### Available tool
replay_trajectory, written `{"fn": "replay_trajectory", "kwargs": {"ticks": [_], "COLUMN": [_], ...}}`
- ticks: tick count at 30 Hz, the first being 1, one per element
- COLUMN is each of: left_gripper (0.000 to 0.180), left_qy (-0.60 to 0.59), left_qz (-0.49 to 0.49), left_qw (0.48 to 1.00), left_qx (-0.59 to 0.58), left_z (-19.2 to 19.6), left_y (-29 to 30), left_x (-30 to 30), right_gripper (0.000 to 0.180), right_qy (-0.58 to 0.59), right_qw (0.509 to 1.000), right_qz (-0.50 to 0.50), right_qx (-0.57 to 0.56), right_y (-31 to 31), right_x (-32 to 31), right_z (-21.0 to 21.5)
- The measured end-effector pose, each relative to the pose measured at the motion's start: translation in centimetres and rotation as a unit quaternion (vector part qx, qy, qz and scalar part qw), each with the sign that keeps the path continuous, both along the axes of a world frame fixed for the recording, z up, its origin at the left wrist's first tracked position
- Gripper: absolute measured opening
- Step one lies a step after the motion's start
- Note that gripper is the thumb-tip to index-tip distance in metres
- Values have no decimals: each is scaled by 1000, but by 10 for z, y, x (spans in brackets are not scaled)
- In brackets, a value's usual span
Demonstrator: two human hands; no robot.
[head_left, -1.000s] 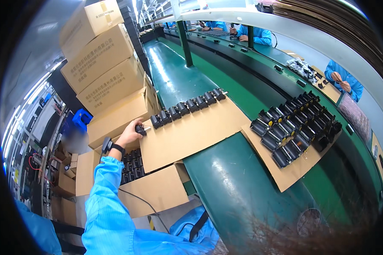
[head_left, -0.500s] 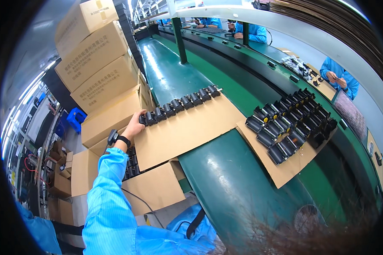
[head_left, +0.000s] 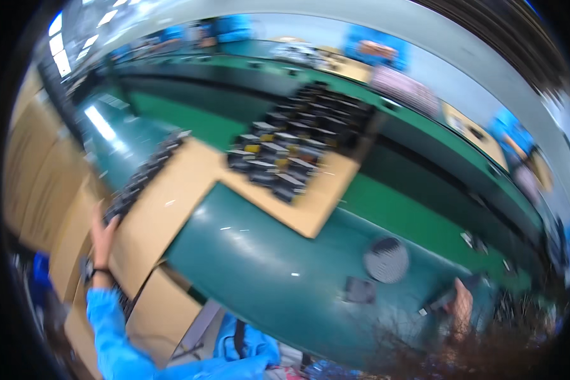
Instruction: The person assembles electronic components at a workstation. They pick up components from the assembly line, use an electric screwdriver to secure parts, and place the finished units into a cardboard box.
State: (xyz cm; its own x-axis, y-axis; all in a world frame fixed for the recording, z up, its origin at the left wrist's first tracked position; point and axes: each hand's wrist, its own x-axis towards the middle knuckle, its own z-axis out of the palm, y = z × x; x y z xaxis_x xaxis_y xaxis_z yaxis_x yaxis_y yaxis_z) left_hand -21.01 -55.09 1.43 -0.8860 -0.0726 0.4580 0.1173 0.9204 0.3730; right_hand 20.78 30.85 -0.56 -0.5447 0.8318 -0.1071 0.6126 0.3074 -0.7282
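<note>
At the left, my left hand [head_left: 101, 239] is by the near end of a row of black cylindrical parts [head_left: 147, 172]. Its fingers look stretched and apart, the thumb close to the end part; blur hides whether they touch. The row runs along the edge of a flat cardboard sheet [head_left: 161, 209]. Far right, my right hand [head_left: 462, 305] is closed on a dark elongated part [head_left: 441, 299] with a pale tip, low over the green bench. Some of that hand is behind dark blurred strands. A second cardboard sheet [head_left: 304, 221] carries several rows of black cylindrical parts [head_left: 291, 142].
A round grey ridged object [head_left: 386, 259] and a small dark square piece [head_left: 360, 290] lie on the green bench [head_left: 259, 266]. Cartons [head_left: 44, 171] are stacked at the left. Beyond the dark conveyor edge, people in blue work at another bench.
The view has swung right, so the bench and sheets appear further left. My right hand has come into view with a dark part. My left hand's fingers look more spread.
</note>
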Motion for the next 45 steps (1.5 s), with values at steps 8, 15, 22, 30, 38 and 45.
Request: {"fn": "replay_trajectory", "kwargs": {"ticks": [8, 15, 22, 30, 38, 45], "left_gripper": [53, 49, 46, 44, 43, 50], "left_qy": [-127, -245, -450, -719, -705, -681], "left_qz": [-421, -678, -641, -449, -428, -415], "left_qw": [892, 680, 538, 276, 275, 311], "left_qx": [104, 135, 311, 452, 494, 517], "left_z": [63, 57, 2, -9, -4, -10], "left_y": [325, 453, 539, 596, 585, 564], "left_x": [110, 155, 187, 169, 171, 160], "right_gripper": [72, 48, 60, 57, 39, 26], "right_qy": [-310, -97, 38, 111, -10, 22], "right_qw": [920, 885, 933, 837, 910, 961], "right_qz": [1, -10, 50, 506, 75, 149], "right_qx": [241, 455, 355, 174, 407, 234], "right_y": [3, 131, 138, -69, 118, 118], "right_x": [-12, -37, -62, -97, -84, -95], "right_z": [30, 8, -8, 89, -6, -5]}}
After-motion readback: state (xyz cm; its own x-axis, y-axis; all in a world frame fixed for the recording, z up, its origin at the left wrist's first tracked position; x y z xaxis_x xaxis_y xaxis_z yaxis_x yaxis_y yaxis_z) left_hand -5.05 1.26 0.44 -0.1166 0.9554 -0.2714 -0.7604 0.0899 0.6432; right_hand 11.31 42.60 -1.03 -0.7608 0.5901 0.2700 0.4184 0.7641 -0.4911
